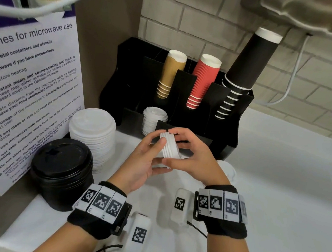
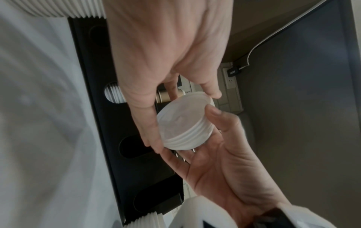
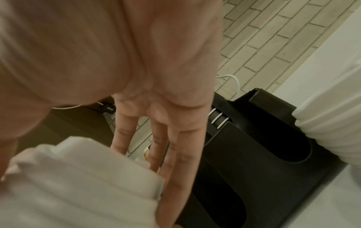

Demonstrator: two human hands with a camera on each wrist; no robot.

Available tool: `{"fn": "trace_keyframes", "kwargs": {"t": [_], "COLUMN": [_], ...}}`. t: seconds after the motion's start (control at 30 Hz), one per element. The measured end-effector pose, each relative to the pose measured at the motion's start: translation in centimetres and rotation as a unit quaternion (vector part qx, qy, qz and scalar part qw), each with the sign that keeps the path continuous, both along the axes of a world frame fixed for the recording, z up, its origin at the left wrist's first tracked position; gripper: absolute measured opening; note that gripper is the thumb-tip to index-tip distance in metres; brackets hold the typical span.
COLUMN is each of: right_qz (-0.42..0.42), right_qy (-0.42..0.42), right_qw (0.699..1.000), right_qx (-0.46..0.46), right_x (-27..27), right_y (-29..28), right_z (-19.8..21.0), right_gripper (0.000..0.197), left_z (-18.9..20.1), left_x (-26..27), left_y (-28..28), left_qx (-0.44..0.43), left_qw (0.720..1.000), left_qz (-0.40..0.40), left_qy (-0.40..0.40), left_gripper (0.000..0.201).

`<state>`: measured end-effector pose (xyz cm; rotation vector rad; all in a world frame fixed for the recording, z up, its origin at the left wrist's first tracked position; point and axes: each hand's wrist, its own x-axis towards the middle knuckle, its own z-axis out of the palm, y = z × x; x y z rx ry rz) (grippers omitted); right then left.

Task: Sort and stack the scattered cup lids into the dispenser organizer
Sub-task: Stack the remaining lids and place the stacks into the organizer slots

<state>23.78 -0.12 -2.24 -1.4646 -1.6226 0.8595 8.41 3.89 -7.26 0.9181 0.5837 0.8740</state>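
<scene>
White desk carries everything. Black dispenser organizer stands just beyond the fingers, holding cup stacks in its upper slots and a stack of white lids in a front compartment. Tall white lid pile and black lid stack sit left of the left hand. Both hands hold a small stack of white lids on edge, in the air before the organizer: left-hand fingers curled round one side, right hand fingers curled round the other. One more white lid lies just right of the right hand.
</scene>
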Motion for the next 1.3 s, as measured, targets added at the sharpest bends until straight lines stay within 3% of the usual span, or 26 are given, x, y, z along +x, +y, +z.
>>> {"fn": "trace_keyframes", "kwargs": {"t": [0.13, 0.23, 0.33, 0.53, 0.7, 0.93, 1.13, 1.3], "right_qz": [0.005, -0.016, -0.026, 0.022, 0.023, 0.028, -0.023, -0.025], "right_qy": [-0.016, -0.045, -0.155, -0.326, -0.430, -0.490, -0.562, -0.565], "right_qw": [0.999, 0.995, 0.984, 0.945, 0.903, 0.871, 0.826, 0.822], "right_qx": [0.030, 0.090, 0.084, -0.010, 0.003, -0.023, 0.044, 0.059], "right_x": [0.5, 0.8, 0.2, -1.7, -2.9, -3.5, -4.4, -4.5], "right_y": [2.1, 5.8, 10.2, 15.4, 15.8, 14.9, 13.9, 13.6], "right_z": [1.9, 4.2, 5.1, 3.6, 2.4, 1.6, 0.2, -0.6], "right_gripper": [0.061, 0.063, 0.068, 0.071, 0.072, 0.063, 0.062, 0.060], "left_z": [-0.2, -0.5, -0.7, -0.6, -0.7, -0.8, -0.9, -1.0], "left_x": [-0.1, -0.2, -0.3, -0.6, -1.1, -1.3, -1.4, -1.4], "left_y": [0.5, 1.1, 1.7, 1.9, 1.9, 1.7, 1.5, 1.4], "left_qx": [-0.007, -0.060, -0.095, -0.100, -0.106, -0.105, -0.106, -0.105], "left_qw": [0.999, 0.992, 0.985, 0.984, 0.982, 0.982, 0.982, 0.982], "left_qz": [0.049, 0.115, 0.144, 0.148, 0.151, 0.154, 0.152, 0.153], "left_qy": [-0.005, 0.001, 0.005, 0.022, 0.032, 0.038, 0.034, 0.038], "left_gripper": [0.059, 0.047, 0.028, 0.026, 0.031, 0.027, 0.026, 0.026]}}
